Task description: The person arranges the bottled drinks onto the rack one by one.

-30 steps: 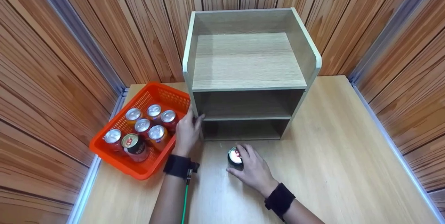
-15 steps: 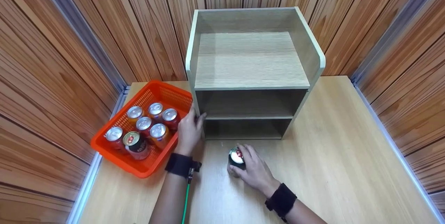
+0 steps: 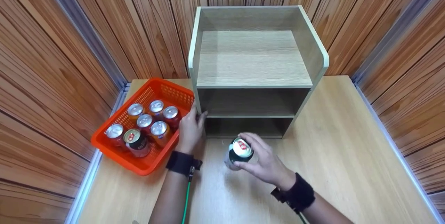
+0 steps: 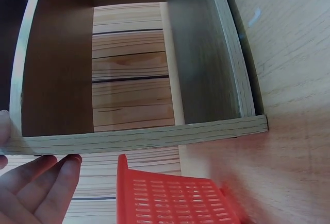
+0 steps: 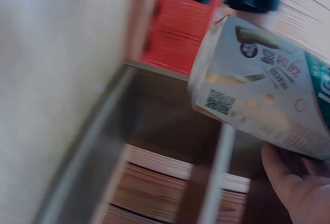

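Observation:
My right hand [image 3: 266, 163] grips a drink can [image 3: 240, 151] by its upper part, thumb on the near side and fingers on the far side. The can is tilted and off the floor, in front of the small wooden shelf [image 3: 255, 60]. In the right wrist view the can [image 5: 263, 87] shows a white lower body with a dark green band. My left hand [image 3: 189, 130] holds the shelf's left side panel, between the shelf and the orange basket [image 3: 107, 158]. The left wrist view has fingers [image 4: 54, 183] against the panel's outer face and the thumb partly cut off.
Several cans [image 3: 144, 121] stand in the basket, mostly silver-topped, one [image 3: 135, 142] black with a gold top. The shelf has a top tray and two lower compartments. Wood-patterned walls [image 3: 399, 43] enclose the wooden floor [image 3: 365, 165] on the left, back and right.
My right hand has lifted the can off the floor and tilted it. My left hand stays on the shelf's side panel. The head view has shifted slightly.

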Action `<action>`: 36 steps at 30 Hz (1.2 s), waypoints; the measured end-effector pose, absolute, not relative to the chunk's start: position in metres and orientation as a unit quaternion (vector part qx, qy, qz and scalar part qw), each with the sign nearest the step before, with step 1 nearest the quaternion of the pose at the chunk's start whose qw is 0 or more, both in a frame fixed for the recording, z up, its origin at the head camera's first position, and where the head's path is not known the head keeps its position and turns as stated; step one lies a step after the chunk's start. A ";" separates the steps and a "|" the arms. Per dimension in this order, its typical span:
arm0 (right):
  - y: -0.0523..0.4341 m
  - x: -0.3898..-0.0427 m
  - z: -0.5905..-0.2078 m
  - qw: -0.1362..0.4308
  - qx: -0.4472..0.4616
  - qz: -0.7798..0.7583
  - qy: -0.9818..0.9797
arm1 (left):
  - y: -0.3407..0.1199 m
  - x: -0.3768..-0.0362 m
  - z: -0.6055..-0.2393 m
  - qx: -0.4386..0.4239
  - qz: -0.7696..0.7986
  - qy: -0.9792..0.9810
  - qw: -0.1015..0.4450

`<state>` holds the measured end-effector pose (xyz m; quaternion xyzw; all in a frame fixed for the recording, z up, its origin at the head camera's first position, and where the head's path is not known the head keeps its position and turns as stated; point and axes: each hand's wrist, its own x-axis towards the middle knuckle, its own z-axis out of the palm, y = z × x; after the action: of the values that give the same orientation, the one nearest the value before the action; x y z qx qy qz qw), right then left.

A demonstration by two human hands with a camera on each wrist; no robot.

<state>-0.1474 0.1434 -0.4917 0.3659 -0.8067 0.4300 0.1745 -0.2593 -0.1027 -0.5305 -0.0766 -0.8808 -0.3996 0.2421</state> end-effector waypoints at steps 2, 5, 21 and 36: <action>0.144 -0.152 -0.476 0.195 0.390 0.436 -0.787 | -0.103 -0.259 -0.530 -0.075 -0.391 -0.884 0.246; 0.146 -0.160 -0.452 0.228 0.416 0.429 -0.769 | -0.104 -0.259 -0.529 -0.073 -0.386 -0.886 0.245; 0.147 -0.212 -0.310 0.291 0.501 0.386 -0.718 | -0.105 -0.260 -0.528 -0.086 -0.385 -0.885 0.248; 0.124 -0.307 -0.216 0.227 0.427 0.328 -0.811 | -0.099 -0.250 -0.529 -0.088 -0.377 -0.888 0.249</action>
<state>-0.3069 0.1235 -0.2161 0.4274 -0.8114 0.3276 0.2273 -0.2496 -0.0987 -0.5286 -0.0878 -0.8877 -0.3770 0.2494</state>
